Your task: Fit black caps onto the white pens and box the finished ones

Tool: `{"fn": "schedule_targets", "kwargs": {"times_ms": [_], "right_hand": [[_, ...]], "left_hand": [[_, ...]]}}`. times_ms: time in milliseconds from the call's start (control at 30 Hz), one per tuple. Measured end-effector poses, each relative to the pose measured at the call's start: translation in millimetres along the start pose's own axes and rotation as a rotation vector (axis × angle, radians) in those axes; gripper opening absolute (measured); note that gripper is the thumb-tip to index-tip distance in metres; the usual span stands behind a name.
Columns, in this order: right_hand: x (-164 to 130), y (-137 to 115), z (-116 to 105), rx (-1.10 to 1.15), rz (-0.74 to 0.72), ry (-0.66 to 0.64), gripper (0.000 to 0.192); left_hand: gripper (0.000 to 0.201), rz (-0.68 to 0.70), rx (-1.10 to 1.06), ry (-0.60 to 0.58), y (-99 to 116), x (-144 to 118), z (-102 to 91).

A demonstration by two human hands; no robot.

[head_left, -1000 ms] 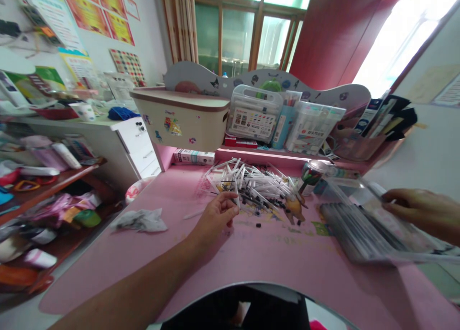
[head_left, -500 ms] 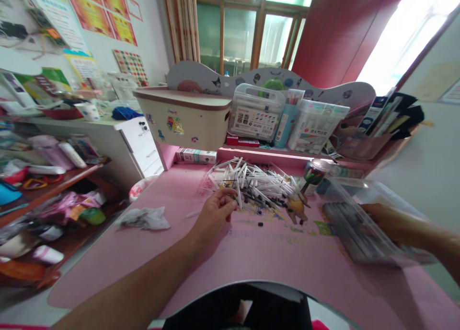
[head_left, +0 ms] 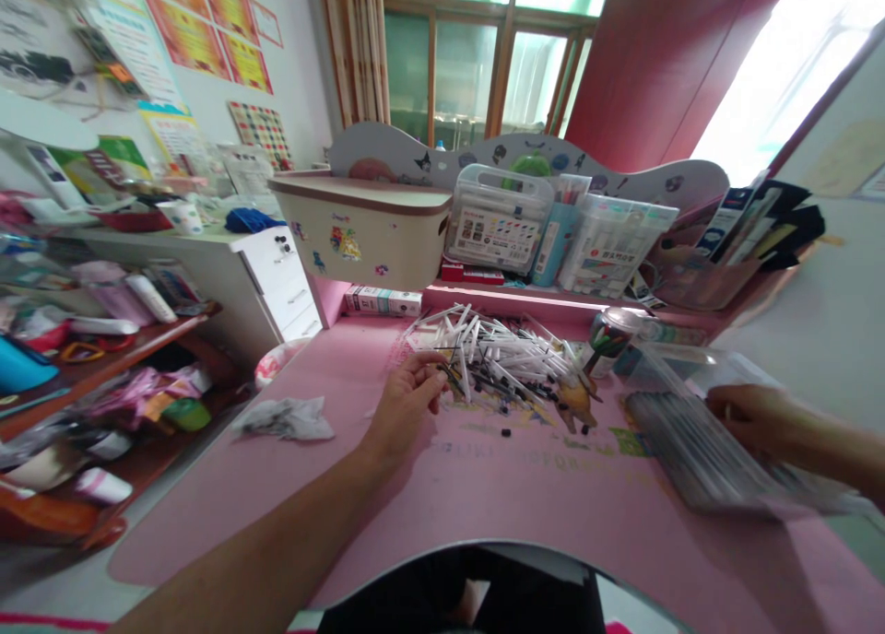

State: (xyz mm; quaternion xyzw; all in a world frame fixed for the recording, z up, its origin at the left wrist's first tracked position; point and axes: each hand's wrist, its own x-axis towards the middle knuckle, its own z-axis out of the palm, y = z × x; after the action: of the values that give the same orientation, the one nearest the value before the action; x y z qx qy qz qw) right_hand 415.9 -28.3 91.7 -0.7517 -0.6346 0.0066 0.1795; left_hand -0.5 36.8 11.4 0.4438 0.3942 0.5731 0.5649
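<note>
My left hand (head_left: 407, 396) is at the left edge of a heap of white pen tubes (head_left: 494, 344), thumb and forefinger pinched together. Thin dark sticks show right by its fingertips; whether they are in the pinch is unclear. Small black caps (head_left: 506, 432) lie loose before the heap. On the right, my right hand (head_left: 757, 424) reaches into a clear plastic box (head_left: 743, 505) with its fingers curled. Inside the box, along its left side, lie many grey-black pens (head_left: 681, 440). What the right fingers hold is too blurred to name.
A crumpled white tissue (head_left: 287, 419) lies on the pink desk (head_left: 429, 514) at left. Behind the heap stand a drink can (head_left: 612, 334) and a long carton (head_left: 383, 300). The shelf above carries a cream bin (head_left: 373, 238), clear marker cases (head_left: 501, 219) and a pen holder (head_left: 705, 279).
My left hand has drawn back slightly left from the heap. My right hand has risen a little inside the box, its fingers showing more. The view has turned slightly left.
</note>
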Motion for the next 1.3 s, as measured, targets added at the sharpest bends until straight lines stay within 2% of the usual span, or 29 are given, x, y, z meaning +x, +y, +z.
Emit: {"fn": "schedule_targets", "kwargs": {"times_ms": [33, 67, 133, 200, 233, 267, 367, 500, 600, 733, 833, 1033, 1300], "right_hand": [[0, -4, -10, -0.030, 0.026, -0.088, 0.014], [-1, -10, -20, -0.065, 0.048, -0.117, 0.005], [-7, -32, -33, -0.125, 0.038, 0.005, 0.008], [-17, -64, -34, -0.090, -0.070, 0.090, 0.016], [-22, -83, -28, -0.044, -0.159, 0.075, 0.019], [-25, -103, -19, 0.006, -0.246, 0.036, 0.020], [-28, -155, 24, 0.062, -0.436, -0.194, 0.022], [-16, -193, 90, -0.038, -0.462, -0.317, 0.023], [-13, -202, 128, -0.029, -0.476, -0.266, 0.023], [-21, -206, 151, 0.027, -0.427, -0.165, 0.019], [-24, -203, 154, -0.015, -0.360, -0.140, 0.019], [-18, -194, 152, -0.121, -0.288, -0.243, 0.017], [-20, -193, 150, -0.006, -0.233, -0.159, 0.013]], "left_hand": [[0.029, 0.012, -0.006, 0.017, 2, 2, -1.7], [0.028, 0.022, -0.016, 0.036, 3, 4, -3.6], [0.028, 0.042, -0.035, 0.073, 6, 7, -7.0], [0.028, 0.058, -0.048, 0.104, 8, 10, -9.3], [0.028, 0.062, -0.051, 0.117, 8, 12, -10.0], [0.028, 0.064, -0.051, 0.128, 9, 12, -10.4], [0.028, 0.058, -0.051, 0.149, 9, 15, -10.9], [0.029, 0.045, -0.040, 0.174, 6, 19, -14.2], [0.029, 0.050, -0.014, 0.190, 4, 22, -18.4], [0.028, 0.058, 0.022, 0.195, 4, 25, -22.3], [0.025, 0.079, 0.097, 0.146, 6, 27, -24.4], [0.020, 0.146, 0.196, 0.116, 6, 31, -28.4], [0.018, 0.123, 0.195, 0.100, 4, 28, -25.4]]}}
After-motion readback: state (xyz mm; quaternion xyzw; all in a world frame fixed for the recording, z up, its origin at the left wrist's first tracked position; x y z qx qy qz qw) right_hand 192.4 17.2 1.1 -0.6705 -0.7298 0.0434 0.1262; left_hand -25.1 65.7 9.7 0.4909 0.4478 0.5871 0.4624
